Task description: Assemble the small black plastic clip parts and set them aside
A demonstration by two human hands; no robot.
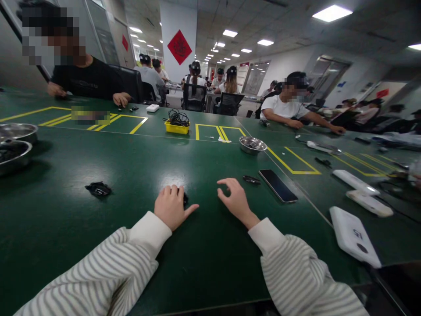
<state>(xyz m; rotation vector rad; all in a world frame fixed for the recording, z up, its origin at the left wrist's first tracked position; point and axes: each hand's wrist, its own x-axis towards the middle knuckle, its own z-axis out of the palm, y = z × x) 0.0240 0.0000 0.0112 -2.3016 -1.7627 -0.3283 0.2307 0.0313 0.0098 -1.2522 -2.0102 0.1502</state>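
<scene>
My left hand [171,206] lies palm down on the green table, covering most of a small black thing [186,198]. Its fingers reach over that thing and the thumb sticks out to the right, so I see no grip; the rest of the thing is hidden beneath. To the right, my right hand [236,201] is just above the table, thumb and forefinger curved apart with nothing between them. A small black bundle [251,179], perhaps a cable, lies beyond it, near a dark-screened phone [278,185]. Another black bundle [98,188] sits off to the left.
Metal bowls [15,162] stand at the left edge, another bowl [252,145] farther back. A yellow tray [177,127] holds black cables. White devices [355,237] lie at right. Yellow tape marks the table [131,237]. A person in black [88,81] and one in white [283,107] sit opposite.
</scene>
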